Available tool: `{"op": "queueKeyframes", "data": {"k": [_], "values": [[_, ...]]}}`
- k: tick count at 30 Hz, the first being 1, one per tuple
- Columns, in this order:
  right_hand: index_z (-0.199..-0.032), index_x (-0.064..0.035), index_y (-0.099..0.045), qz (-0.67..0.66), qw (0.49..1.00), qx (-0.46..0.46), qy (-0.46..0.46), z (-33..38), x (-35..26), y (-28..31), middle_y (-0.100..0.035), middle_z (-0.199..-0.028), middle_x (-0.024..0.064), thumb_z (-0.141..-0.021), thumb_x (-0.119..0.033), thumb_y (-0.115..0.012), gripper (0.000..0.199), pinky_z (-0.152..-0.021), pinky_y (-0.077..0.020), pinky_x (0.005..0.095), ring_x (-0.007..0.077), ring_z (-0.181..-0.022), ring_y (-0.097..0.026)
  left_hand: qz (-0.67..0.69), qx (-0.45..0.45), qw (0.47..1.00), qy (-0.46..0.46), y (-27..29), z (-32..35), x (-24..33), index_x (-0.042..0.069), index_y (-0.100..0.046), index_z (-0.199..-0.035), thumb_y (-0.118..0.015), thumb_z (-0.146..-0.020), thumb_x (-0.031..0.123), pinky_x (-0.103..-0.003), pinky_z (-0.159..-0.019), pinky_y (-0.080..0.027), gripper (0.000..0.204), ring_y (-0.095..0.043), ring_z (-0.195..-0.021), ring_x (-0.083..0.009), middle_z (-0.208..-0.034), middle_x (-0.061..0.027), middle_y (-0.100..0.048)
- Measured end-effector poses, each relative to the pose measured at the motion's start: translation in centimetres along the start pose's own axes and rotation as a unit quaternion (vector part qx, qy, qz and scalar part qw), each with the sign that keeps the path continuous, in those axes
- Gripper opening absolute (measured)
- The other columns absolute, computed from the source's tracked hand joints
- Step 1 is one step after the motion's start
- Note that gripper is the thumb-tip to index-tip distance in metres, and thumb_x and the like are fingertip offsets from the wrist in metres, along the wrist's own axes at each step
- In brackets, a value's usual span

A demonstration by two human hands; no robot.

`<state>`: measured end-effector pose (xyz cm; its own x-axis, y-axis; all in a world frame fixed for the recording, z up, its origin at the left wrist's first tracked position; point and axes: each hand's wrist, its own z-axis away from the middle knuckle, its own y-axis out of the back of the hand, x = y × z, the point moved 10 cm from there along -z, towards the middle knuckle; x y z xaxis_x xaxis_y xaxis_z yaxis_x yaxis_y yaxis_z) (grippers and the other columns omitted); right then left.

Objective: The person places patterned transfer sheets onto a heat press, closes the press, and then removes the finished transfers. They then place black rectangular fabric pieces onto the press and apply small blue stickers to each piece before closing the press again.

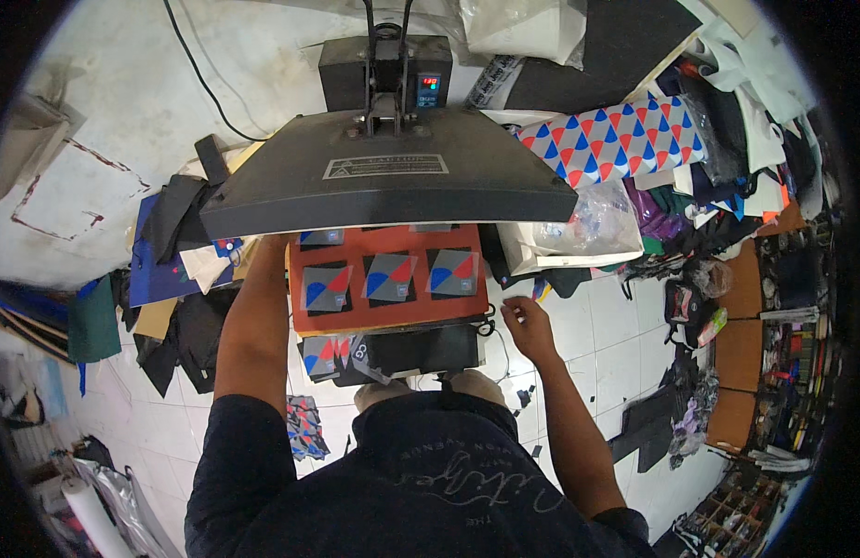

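I record the printed pieces (pixel 389 277) on the red-brown pad (pixel 393 314) of the heat press, ahead of the person's body. Three lie in the near row, side by side from left to right; parts of others show farther back, cut off by the raised upper plate (pixel 393 177). Each near piece is about square, so I can assign it no clear long axis; all three sit slightly askew, with a dark layer showing at their edges. The row itself gives the long line, running across the body.

The right hand (pixel 528 330) is off the pad's near right corner, apart from it. From there, the pieces lie to the left and somewhat farther; the rightmost piece (pixel 452 272) is the closest to that hand. Its fingers are bent inward. I observe nothing held, but cannot tell how wide the grip stands.

The left forearm (pixel 253 325) reaches forward along the pad's left edge and passes under the plate. The left hand is hidden there; I cannot tell whether it holds anything. By the visible wrist, I judge the left arm nearer to the far row, at its left end.
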<state>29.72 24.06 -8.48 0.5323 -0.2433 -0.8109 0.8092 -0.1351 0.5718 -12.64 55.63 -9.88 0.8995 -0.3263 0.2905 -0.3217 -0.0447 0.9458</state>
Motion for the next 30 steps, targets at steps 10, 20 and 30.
{"op": "queueKeyframes", "data": {"k": [10,20,30], "values": [[-0.107,-0.0073,-0.06,0.126,0.984,-0.064,0.104,-10.8,-3.0,-5.2,-0.063,-0.099,0.0165,-0.08,-0.02,-0.067,0.032,-0.079,-0.0495,0.0463,0.0371,-0.096,-0.06,0.049,0.064,0.995,0.064,2.5,2.2,-3.0,0.001,-0.06,-0.113,-0.063,-0.085,0.019,-0.036,-0.09,-0.046,0.033,-0.059,-0.106,-0.0291,-0.111,-0.0149,-0.064],[-0.101,0.0,-0.061,0.164,0.977,-0.13,0.042,-14.6,1.2,-7.8,-0.066,-0.095,0.0147,-0.066,-0.029,-0.082,0.05,-0.075,-0.0503,0.0371,0.0276,-0.084,-0.065,0.407,0.095,0.875,0.246,12.0,10.2,0.8,-0.003,-0.058,-0.111,-0.062,-0.089,0.011,-0.029,-0.086,-0.046,0.026,-0.06,-0.097,-0.0171,-0.107,-0.0103,-0.065],[-0.082,-0.004,-0.061,0.266,0.953,-0.143,0.027,-14.0,-2.7,-7.2,-0.064,-0.078,0.0113,-0.063,-0.034,-0.081,0.041,-0.065,-0.0468,0.038,0.0257,-0.074,-0.063,0.548,0.087,0.803,0.218,10.0,16.9,2.5,0.006,-0.058,-0.106,-0.051,-0.096,0.011,-0.024,-0.078,-0.041,0.014,-0.051,-0.088,-0.0096,-0.096,0.0003,-0.058]]}}
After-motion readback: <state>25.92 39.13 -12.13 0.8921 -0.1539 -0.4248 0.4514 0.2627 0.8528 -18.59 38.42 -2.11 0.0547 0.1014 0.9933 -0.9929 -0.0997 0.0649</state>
